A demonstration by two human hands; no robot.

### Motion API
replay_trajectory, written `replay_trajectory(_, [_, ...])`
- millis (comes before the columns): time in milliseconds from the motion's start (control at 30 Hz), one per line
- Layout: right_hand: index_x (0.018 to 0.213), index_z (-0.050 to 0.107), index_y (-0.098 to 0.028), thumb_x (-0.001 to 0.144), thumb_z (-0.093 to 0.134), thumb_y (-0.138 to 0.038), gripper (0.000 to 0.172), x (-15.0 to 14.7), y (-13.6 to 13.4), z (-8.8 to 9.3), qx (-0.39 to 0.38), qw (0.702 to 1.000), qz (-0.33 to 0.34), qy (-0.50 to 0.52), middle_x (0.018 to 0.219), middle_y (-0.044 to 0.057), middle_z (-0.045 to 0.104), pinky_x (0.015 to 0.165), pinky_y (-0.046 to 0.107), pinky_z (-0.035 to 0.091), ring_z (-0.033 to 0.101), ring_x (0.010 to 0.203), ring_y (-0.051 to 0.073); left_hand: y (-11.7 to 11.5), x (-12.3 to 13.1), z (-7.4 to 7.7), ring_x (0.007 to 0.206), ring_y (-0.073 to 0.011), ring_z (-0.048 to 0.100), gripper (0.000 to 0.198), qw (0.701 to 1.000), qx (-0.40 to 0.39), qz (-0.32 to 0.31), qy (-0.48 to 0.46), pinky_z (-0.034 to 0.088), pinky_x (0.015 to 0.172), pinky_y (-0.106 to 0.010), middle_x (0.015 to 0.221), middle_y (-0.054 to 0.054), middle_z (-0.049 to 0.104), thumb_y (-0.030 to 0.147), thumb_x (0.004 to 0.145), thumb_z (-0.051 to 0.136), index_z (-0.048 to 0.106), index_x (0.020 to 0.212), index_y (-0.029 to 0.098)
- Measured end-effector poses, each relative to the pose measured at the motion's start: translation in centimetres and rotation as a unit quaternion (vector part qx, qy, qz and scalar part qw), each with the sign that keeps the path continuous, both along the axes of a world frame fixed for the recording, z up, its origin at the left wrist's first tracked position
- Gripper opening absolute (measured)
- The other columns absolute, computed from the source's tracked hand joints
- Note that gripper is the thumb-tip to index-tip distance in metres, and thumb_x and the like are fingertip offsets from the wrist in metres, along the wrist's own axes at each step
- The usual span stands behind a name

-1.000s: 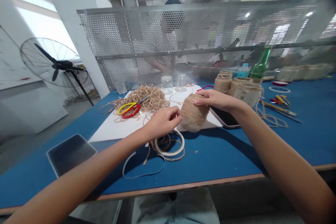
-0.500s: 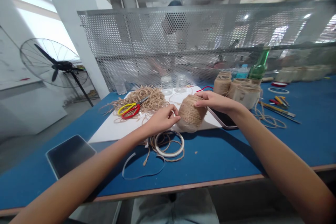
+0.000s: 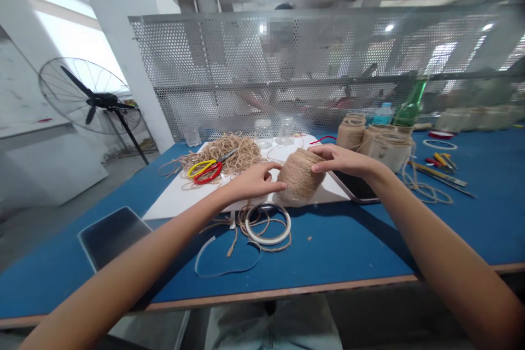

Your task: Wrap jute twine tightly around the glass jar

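Note:
A jar wrapped in jute twine (image 3: 301,178) is tilted between my two hands over the white sheet's front edge. Its paler lower end shows below the winding. My right hand (image 3: 342,161) grips the upper right side, thumb in front. At the left side, my left hand (image 3: 262,180) has its thumb and index finger against the jar, and its other fingers are curled and partly hidden. Just below lies a roll of white tape (image 3: 268,241) on loose twine. Scissors with one yellow and one red handle (image 3: 208,171) rest on a heap of jute twine (image 3: 235,150).
Clear glass jars (image 3: 263,132) stand behind the white sheet (image 3: 168,202). Twine-wrapped jars (image 3: 350,132) and a green bottle (image 3: 410,104) are at right, near a phone (image 3: 361,188) and several tools (image 3: 443,178). A dark tablet (image 3: 117,235) lies left. A perforated metal screen (image 3: 229,60) closes the back.
My left thumb and index finger have spread from a pinch and now rest along the jar's side. The jar has turned slightly in my right hand. The whole view has shifted a little.

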State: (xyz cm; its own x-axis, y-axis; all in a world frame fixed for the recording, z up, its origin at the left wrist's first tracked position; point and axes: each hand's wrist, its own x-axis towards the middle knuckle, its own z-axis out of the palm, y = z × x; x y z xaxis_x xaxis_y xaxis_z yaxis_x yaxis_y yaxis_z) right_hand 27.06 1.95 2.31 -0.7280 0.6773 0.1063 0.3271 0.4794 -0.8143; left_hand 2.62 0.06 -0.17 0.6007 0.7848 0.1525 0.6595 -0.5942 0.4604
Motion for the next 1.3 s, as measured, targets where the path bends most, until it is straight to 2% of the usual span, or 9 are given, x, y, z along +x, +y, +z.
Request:
replay_trajectory(133, [0.083,0.06,-0.016,0.07,0.058,-0.042,0.03,0.5,-0.1,1.0,0.112,0.989,-0.046,-0.081,0.08,0.001,0.058,0.068,0.027,0.037,0.051,0.079,0.018,-0.4,0.6,0.5,0.058,-0.0142,0.05,0.051,0.998,0.05,0.03,0.025,0.033,0.053,-0.023,0.065,-0.001,0.056,0.052,0.073,0.053,0.053,0.111,0.017])
replay_trajectory(233, [0.087,0.064,-0.018,0.07,0.057,-0.043,0.032,0.7,-0.2,1.4,0.152,0.98,-0.069,-0.111,0.088,0.002,0.062,0.074,0.03,0.036,0.052,0.087,0.022,-0.7,0.8,0.6,0.062,-0.0163,0.053,0.054,0.995,0.078,0.05,0.047,0.033,0.053,-0.024,0.072,-0.003,0.059,0.056,0.072,0.052,0.055,0.109,0.017])
replay_trajectory(300, [0.089,0.064,-0.019,0.07,0.057,-0.045,0.033,0.6,-0.3,1.5,0.144,0.982,-0.07,-0.103,0.092,0.002,0.062,0.076,0.03,0.036,0.052,0.091,0.024,-1.0,1.1,0.5,0.063,-0.0173,0.055,0.055,0.992,0.094,0.058,0.061,0.033,0.052,-0.024,0.071,-0.004,0.06,0.058,0.072,0.05,0.054,0.109,0.017])
replay_trajectory(367, [0.085,0.064,-0.019,0.071,0.054,-0.051,0.036,0.4,-0.4,1.3,0.124,0.985,-0.088,-0.08,0.089,0.003,0.063,0.074,0.03,0.037,0.052,0.088,0.024,-1.1,1.4,0.4,0.063,-0.0181,0.056,0.056,0.989,0.113,0.064,0.071,0.033,0.051,-0.024,0.07,-0.004,0.061,0.059,0.074,0.047,0.054,0.11,0.018])
replay_trajectory(500, [0.07,0.058,-0.017,0.076,0.038,-0.064,0.051,-0.1,-0.1,0.4,0.096,0.976,-0.195,-0.027,0.073,0.004,0.059,0.068,0.031,0.037,0.05,0.074,0.02,-1.3,2.0,0.2,0.066,-0.0202,0.057,0.057,0.984,0.143,0.072,0.082,0.035,0.053,-0.026,0.077,-0.008,0.062,0.061,0.077,0.042,0.054,0.109,0.017])
replay_trajectory(600, [0.066,0.055,-0.017,0.077,0.032,-0.067,0.056,-0.1,0.2,-0.1,0.073,0.971,-0.229,-0.005,0.067,0.004,0.056,0.065,0.03,0.036,0.047,0.066,0.017,-1.3,2.4,0.2,0.067,-0.0209,0.058,0.057,0.982,0.152,0.065,0.093,0.036,0.054,-0.026,0.081,-0.009,0.063,0.063,0.076,0.042,0.054,0.108,0.017])
replay_trajectory(833, [0.074,0.063,-0.017,0.073,0.047,-0.059,0.045,0.0,0.1,-0.1,-0.014,0.981,-0.192,0.004,0.075,0.006,0.063,0.064,0.031,0.039,0.052,0.07,0.019,-1.9,2.8,0.3,0.067,-0.0234,0.059,0.059,0.977,0.163,0.075,0.117,0.038,0.055,-0.028,0.078,-0.009,0.063,0.063,0.078,0.04,0.049,0.114,0.018])
replay_trajectory(1000, [0.07,0.065,-0.018,0.073,0.053,-0.05,0.034,-0.4,-0.2,-0.1,-0.029,0.987,-0.157,0.032,0.072,0.004,0.063,0.064,0.03,0.041,0.054,0.069,0.018,-2.5,2.7,0.7,0.069,-0.0244,0.06,0.063,0.968,0.185,0.086,0.144,0.039,0.057,-0.028,0.072,-0.008,0.063,0.066,0.076,0.039,0.05,0.112,0.016])
replay_trajectory(1300, [0.067,0.067,-0.019,0.072,0.054,-0.048,0.032,-0.7,-0.6,0.1,-0.022,0.985,-0.168,0.036,0.072,0.004,0.065,0.068,0.03,0.043,0.057,0.076,0.02,-2.7,1.4,0.9,0.067,-0.019,0.059,0.054,0.965,0.209,0.064,0.143,0.036,0.054,-0.023,0.075,-0.003,0.063,0.064,0.078,0.038,0.05,0.114,0.025])
